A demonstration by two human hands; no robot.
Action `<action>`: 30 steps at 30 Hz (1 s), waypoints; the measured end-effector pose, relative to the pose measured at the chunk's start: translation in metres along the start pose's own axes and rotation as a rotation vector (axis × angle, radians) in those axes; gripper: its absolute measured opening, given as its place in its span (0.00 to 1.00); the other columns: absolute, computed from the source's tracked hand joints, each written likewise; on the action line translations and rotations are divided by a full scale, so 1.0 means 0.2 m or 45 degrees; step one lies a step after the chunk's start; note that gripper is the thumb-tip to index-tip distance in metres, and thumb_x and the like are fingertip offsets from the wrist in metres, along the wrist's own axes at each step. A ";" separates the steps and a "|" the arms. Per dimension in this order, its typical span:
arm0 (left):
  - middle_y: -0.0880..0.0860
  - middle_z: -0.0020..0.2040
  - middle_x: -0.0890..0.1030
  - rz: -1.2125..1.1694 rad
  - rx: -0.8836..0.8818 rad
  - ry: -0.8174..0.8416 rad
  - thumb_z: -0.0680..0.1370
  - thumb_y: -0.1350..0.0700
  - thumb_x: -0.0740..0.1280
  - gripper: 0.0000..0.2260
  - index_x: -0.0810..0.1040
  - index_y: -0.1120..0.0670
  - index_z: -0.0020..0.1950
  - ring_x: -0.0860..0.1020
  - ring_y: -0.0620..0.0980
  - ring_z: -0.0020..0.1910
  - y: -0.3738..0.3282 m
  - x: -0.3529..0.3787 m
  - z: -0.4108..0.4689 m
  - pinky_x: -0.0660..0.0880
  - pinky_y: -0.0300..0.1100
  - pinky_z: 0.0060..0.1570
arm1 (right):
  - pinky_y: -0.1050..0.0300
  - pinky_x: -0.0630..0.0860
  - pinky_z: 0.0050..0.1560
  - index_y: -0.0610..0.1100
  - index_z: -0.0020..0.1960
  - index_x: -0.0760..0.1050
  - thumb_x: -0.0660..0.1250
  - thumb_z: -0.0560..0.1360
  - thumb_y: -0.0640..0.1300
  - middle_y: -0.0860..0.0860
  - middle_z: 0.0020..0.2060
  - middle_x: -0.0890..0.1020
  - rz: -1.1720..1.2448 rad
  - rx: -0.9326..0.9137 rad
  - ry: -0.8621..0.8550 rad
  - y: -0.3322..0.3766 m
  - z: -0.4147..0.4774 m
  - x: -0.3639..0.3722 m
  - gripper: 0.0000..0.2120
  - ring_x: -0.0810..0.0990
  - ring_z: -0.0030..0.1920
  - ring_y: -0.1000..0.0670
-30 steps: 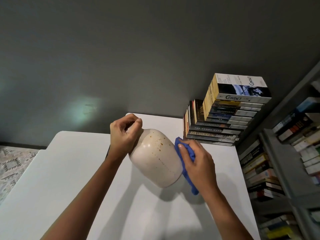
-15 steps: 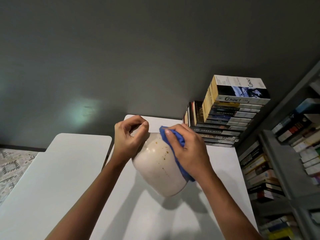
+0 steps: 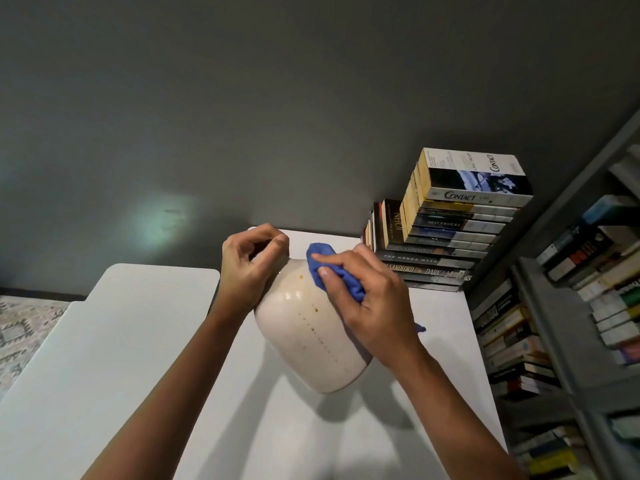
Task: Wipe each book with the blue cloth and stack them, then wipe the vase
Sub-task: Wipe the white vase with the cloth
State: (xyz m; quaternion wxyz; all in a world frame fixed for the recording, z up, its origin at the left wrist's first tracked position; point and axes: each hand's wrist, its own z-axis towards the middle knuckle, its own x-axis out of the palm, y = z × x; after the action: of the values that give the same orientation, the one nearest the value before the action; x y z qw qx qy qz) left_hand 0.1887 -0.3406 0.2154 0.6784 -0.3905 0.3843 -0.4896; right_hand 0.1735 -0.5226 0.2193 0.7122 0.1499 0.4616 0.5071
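I have 2 hands at work on 1 vase [image 3: 311, 334]. My left hand [image 3: 247, 271] is curled round its narrow neck, thumb and fingers closed on the rim. The vase is cream with brown speckles and a line of small dots down its side. It leans over the nearer white table [image 3: 277, 438], neck away from me and to the left, base toward me. I cannot tell whether the base touches the tabletop; its shadow lies just beneath.

My right hand [image 3: 375, 306] grips the 1 blue cloth [image 3: 334, 271], bunched under my curled fingers and pressed against the vase's shoulder, just beside the neck. A small corner of the cloth pokes out past my wrist.

The stack of books [image 3: 450, 237] stands at the far right corner of the same table, against the grey wall [image 3: 277, 98]. I count about 11 lying flat, with "Contact" on top; the lowest spines blur together, so the count is not exact. A few upright books [image 3: 384, 223] lean at the stack's left side, maybe 3 or 4.

A second white table [image 3: 121, 323] sits to the left, 1 bookshelf [image 3: 571, 341] full of books is on the right, and 1 patterned rug [image 3: 24, 327] shows at the far left.
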 end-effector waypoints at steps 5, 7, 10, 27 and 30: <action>0.50 0.29 0.73 0.081 0.037 -0.020 0.72 0.54 0.63 0.10 0.74 0.55 0.32 0.70 0.46 0.31 0.00 -0.03 0.00 0.66 0.37 0.34 | 0.57 0.75 0.45 0.46 0.52 0.79 0.61 0.77 0.53 0.56 0.43 0.77 0.200 0.173 0.023 -0.12 -0.14 -0.01 0.13 0.77 0.44 0.55; 0.51 0.29 0.73 0.108 0.052 0.015 0.72 0.53 0.63 0.09 0.74 0.54 0.32 0.70 0.47 0.31 -0.01 -0.01 -0.01 0.67 0.37 0.34 | 0.50 0.76 0.46 0.46 0.50 0.78 0.60 0.78 0.54 0.55 0.44 0.79 0.141 0.264 0.061 -0.13 -0.08 0.00 0.14 0.78 0.45 0.53; 0.46 0.29 0.74 0.107 0.083 0.080 0.71 0.54 0.62 0.08 0.74 0.51 0.33 0.71 0.43 0.30 -0.03 0.06 -0.02 0.68 0.34 0.36 | 0.50 0.75 0.40 0.48 0.49 0.77 0.58 0.78 0.54 0.55 0.43 0.77 -0.096 0.115 0.039 -0.02 0.04 0.02 0.13 0.77 0.42 0.52; 0.44 0.27 0.74 0.165 0.087 -0.036 0.70 0.53 0.62 0.07 0.73 0.49 0.31 0.71 0.41 0.29 -0.01 0.04 -0.02 0.67 0.32 0.34 | 0.51 0.75 0.34 0.55 0.56 0.79 0.57 0.78 0.56 0.55 0.42 0.73 -0.242 -0.029 0.202 0.07 0.00 -0.06 0.14 0.76 0.38 0.51; 0.50 0.28 0.74 0.121 0.032 -0.045 0.70 0.53 0.62 0.09 0.74 0.52 0.31 0.70 0.45 0.30 0.00 0.03 -0.02 0.67 0.36 0.34 | 0.52 0.75 0.35 0.54 0.56 0.79 0.58 0.78 0.56 0.54 0.43 0.73 -0.250 0.032 0.119 0.05 0.01 -0.04 0.14 0.76 0.39 0.52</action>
State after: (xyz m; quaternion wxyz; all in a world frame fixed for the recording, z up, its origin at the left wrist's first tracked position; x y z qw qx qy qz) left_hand 0.1864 -0.3462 0.2141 0.7124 -0.3718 0.3842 -0.4545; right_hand 0.1681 -0.5250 0.2323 0.7342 0.0891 0.5132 0.4354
